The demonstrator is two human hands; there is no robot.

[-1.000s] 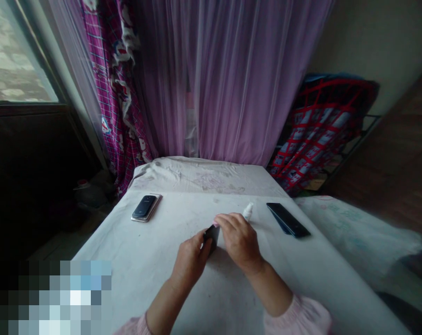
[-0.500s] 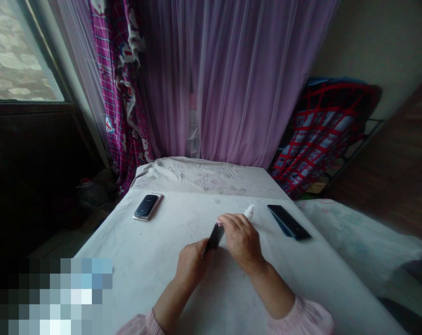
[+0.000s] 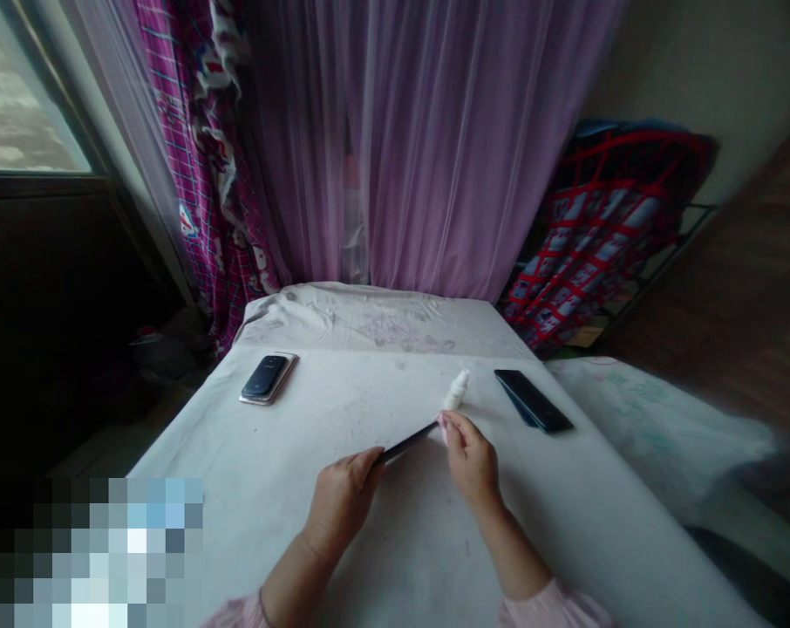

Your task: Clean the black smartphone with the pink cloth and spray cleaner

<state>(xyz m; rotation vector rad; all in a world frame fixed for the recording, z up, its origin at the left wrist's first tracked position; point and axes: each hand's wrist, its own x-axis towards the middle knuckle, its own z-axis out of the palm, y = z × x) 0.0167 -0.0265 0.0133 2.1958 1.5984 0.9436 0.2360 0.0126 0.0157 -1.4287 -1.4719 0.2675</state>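
A thin dark phone (image 3: 405, 443) is held edge-on just above the white cloth of the table (image 3: 343, 410). My left hand (image 3: 343, 497) pinches its near end, fingers closed. My right hand (image 3: 470, 453) grips its far end with the fingertips. Just beyond my right hand lies a small white bottle (image 3: 457, 390) on the cloth.
A dark phone on a pale case (image 3: 268, 378) lies at the left of the table. Another dark phone (image 3: 533, 400) lies at the right. Purple curtains (image 3: 434, 148) hang behind. A red checked cloth over a rack (image 3: 604, 227) stands at the right.
The phone between my hands has turned from nearly upright to lying almost flat, seen edge-on. My hands have moved apart to its two ends.
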